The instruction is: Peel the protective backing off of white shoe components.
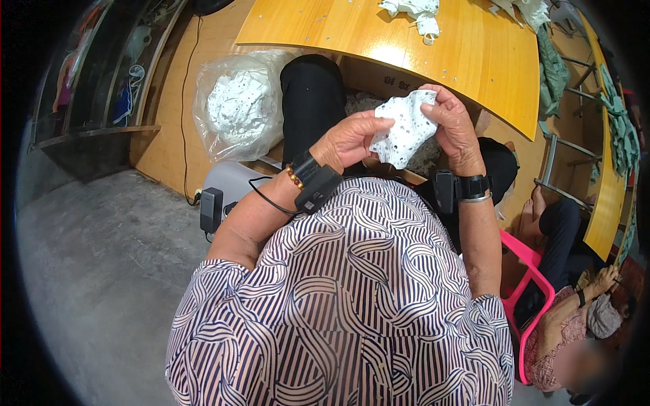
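Observation:
A small piece of white cloth with dark spots (405,132) is stretched between my two hands, above my lap. My left hand (352,139) pinches its left edge between thumb and fingers. At the upper right corner, my right hand (452,120) grips it with the thumb on top and the fingers behind. The cloth looks creased, and its lower edge hangs free. Behind and below it, a heap of similar spotted pieces (425,157) shows partly between my knees. More white cloth pieces (416,12) lie on the yellow wooden table (467,61) in front of me.
A clear plastic bag (206,128) full of white spotted cloth stands left of my leg. A black cable (183,115) runs down to a plug beside it. At right are a pink chair (531,271), a metal frame (565,145) and a seated co-worker (562,318).

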Tool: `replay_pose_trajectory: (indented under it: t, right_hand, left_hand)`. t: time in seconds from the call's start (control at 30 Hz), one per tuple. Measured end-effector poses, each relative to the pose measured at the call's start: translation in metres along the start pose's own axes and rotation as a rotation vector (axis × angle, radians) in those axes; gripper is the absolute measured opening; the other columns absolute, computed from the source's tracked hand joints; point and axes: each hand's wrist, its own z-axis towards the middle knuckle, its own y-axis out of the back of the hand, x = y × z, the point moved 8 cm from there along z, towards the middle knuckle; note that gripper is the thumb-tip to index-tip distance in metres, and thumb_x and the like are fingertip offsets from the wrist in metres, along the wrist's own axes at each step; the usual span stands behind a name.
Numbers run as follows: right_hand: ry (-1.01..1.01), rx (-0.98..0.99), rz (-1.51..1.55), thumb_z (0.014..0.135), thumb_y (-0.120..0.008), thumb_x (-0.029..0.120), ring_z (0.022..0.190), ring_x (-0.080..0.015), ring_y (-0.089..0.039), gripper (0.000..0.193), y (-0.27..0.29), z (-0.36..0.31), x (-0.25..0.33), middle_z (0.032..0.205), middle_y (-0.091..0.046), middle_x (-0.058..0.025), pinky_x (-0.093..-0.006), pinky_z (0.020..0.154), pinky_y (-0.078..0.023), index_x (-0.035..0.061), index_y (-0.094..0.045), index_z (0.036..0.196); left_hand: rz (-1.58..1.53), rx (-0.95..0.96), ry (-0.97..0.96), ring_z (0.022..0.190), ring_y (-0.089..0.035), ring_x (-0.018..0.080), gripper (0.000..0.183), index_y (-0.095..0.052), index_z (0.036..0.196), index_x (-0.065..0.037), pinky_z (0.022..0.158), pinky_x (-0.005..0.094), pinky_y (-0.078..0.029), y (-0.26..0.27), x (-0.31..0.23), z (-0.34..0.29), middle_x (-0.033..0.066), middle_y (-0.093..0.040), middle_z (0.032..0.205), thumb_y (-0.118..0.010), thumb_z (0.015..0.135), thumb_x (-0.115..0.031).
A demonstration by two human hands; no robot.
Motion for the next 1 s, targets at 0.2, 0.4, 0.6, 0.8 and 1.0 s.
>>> replay_pose_trajectory:
  t: [0.2, 0.4, 0.6, 0.8, 1.0]
  right_hand:
    - [-0.039, 0.016, 0.116, 0.073, -0.064, 0.005, 0.096, -0.0163, -0.055, 0.047, -0.011, -0.004, -0.003, 0.105, -0.057, -0.0095, -0.0279, 0.083, -0.045, 0.0004, -0.046, 0.116]
    - [-0.006, 0.030, 0.059, 0.068, -0.067, 0.003, 0.095, -0.0168, -0.057, 0.062, -0.016, -0.004, -0.005, 0.107, -0.057, -0.0113, -0.0270, 0.079, -0.047, 0.0008, -0.038, 0.123]
    - [-0.025, 0.037, 0.025, 0.066, -0.067, 0.000, 0.094, -0.0170, -0.058, 0.068, -0.019, -0.005, -0.008, 0.106, -0.058, -0.0115, -0.0281, 0.078, -0.048, 0.0000, -0.035, 0.126]
    - [0.042, 0.051, 0.036, 0.065, -0.066, -0.003, 0.097, -0.0180, -0.056, 0.067, -0.021, -0.004, 0.006, 0.107, -0.057, -0.0119, -0.0292, 0.085, -0.045, -0.0015, -0.037, 0.125]
    - [-0.027, 0.104, -0.058, 0.067, -0.064, -0.001, 0.095, -0.0163, -0.056, 0.062, -0.020, 0.001, 0.004, 0.105, -0.056, -0.0097, -0.0267, 0.085, -0.044, -0.0020, -0.038, 0.124]
  left_hand:
    - [0.167, -0.128, -0.152, 0.103, -0.055, 0.0224, 0.040, -0.045, 0.119, 0.004, 0.091, 0.0353, -0.043, 0.004, -0.019, -0.005, 0.0123, -0.055, 0.114, -0.054, 0.081, -0.003]
    - [0.222, -0.121, -0.231, 0.103, -0.055, 0.0218, 0.042, -0.045, 0.119, 0.001, 0.092, 0.0354, -0.042, 0.002, -0.036, -0.009, 0.0118, -0.056, 0.112, -0.055, 0.078, -0.001]
    - [0.307, -0.125, -0.305, 0.097, -0.058, 0.0191, 0.041, -0.048, 0.116, 0.003, 0.088, 0.0326, -0.044, -0.005, -0.044, -0.016, 0.0106, -0.058, 0.108, -0.057, 0.076, 0.000]
    - [0.405, -0.126, -0.300, 0.099, -0.057, 0.0186, 0.047, -0.047, 0.117, 0.002, 0.089, 0.0312, -0.042, -0.008, -0.043, -0.021, 0.0094, -0.057, 0.110, -0.061, 0.072, 0.000]
    - [0.227, -0.031, -0.236, 0.101, -0.055, 0.0198, 0.044, -0.048, 0.116, 0.001, 0.091, 0.0331, -0.042, -0.013, -0.033, -0.014, 0.0099, -0.057, 0.109, -0.062, 0.075, -0.004]
